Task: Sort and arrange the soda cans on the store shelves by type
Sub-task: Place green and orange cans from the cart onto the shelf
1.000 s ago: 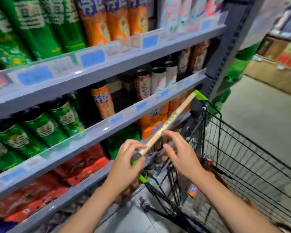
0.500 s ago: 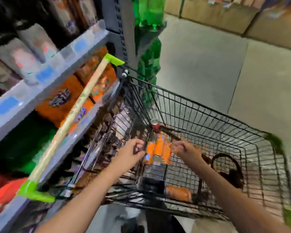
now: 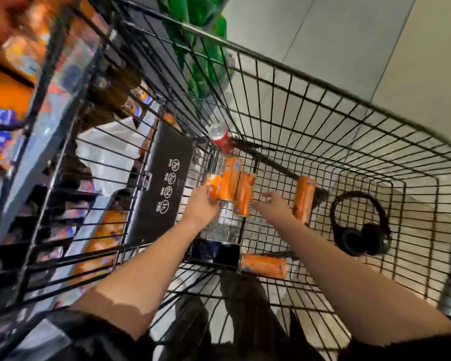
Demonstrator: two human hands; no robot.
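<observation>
Both my hands reach down into a black wire shopping cart [image 3: 323, 105]. Three orange soda cans lie side by side on its floor. My left hand [image 3: 202, 207] grips the leftmost orange can [image 3: 214, 185]. The middle orange can [image 3: 231, 178] and the right one [image 3: 244, 195] lie against it. My right hand [image 3: 272, 205], fingers spread, reaches toward the right can's lower end without holding anything. Another orange can [image 3: 303, 198] lies further right, and one more [image 3: 263, 265] lies near the cart's near end. A red can [image 3: 221, 138] lies at the far corner.
Black headphones [image 3: 359, 225] and a dark phone [image 3: 215, 252] lie on the cart floor. The folded black child-seat flap [image 3: 162, 183] stands at the left inside the cart. Store shelves with orange packs [image 3: 5, 89] are at the left, green bottles [image 3: 206, 48] beyond, grey floor to the right.
My view has swung from the shelves down into the cart. Both hands left the cart handle and went down to the orange cans; my left hand has taken hold of one.
</observation>
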